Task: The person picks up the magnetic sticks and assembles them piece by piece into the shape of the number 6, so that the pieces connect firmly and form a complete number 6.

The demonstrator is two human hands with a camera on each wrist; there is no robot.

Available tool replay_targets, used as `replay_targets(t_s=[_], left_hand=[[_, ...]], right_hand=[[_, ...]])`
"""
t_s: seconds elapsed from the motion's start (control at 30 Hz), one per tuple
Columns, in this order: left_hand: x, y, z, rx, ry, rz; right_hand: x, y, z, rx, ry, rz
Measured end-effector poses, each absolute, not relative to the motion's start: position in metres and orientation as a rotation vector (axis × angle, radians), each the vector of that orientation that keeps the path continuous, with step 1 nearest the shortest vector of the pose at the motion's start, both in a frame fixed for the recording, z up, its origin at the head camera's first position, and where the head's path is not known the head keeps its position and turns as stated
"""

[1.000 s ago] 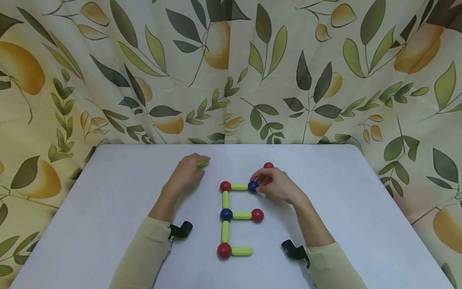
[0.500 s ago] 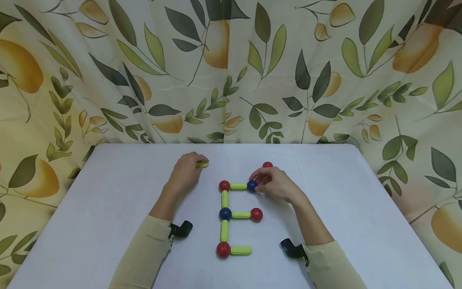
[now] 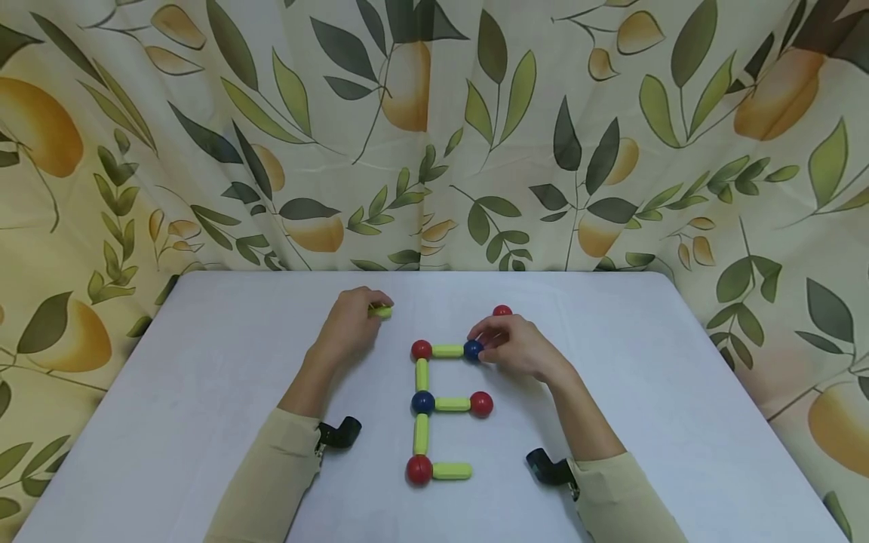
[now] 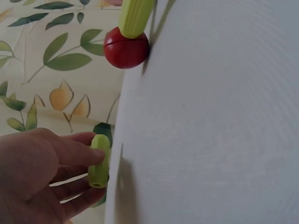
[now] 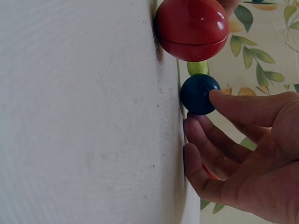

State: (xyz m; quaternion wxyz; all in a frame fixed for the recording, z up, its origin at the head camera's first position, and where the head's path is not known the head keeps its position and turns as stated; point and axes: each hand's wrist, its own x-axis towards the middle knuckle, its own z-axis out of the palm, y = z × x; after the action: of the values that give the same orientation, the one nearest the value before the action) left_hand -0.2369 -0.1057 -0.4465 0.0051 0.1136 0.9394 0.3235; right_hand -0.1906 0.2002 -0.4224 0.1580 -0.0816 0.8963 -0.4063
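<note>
My left hand (image 3: 348, 324) pinches a short yellow-green rod (image 4: 99, 161) between thumb and fingers, near the table's far side. With thumb and fingertips my right hand (image 3: 519, 347) holds a blue ball (image 5: 200, 94) at the right end of the top rod (image 3: 447, 351). That rod joins a red ball (image 3: 422, 349) at the upper left corner. Down the left side run a blue ball (image 3: 423, 402) and a lower red ball (image 3: 419, 470), linked by rods. A middle rod (image 3: 452, 404) ends in a red ball (image 3: 481, 404); the bottom rod (image 3: 452, 471) has a free right end.
Just behind my right hand lies another red ball (image 3: 502, 310), partly hidden. Everything is on a white table (image 3: 204, 422), with a leaf-and-fruit patterned curtain (image 3: 434, 151) hanging along its far edge. A black wrist camera (image 3: 342, 433) sits by my left sleeve.
The rod in my left hand has turned and dipped slightly. My right hand keeps its hold on the blue ball, and the joined shape stays as it was.
</note>
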Motion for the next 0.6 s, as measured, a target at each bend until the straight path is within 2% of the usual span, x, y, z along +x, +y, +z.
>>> replay_targets(t_s=[0.6], left_hand=[[-0.210, -0.091, -0.414, 0.411, 2.779, 1.074]], right_hand=[[-0.192, 0.200, -0.424, -0.234, 2.574, -1.144]])
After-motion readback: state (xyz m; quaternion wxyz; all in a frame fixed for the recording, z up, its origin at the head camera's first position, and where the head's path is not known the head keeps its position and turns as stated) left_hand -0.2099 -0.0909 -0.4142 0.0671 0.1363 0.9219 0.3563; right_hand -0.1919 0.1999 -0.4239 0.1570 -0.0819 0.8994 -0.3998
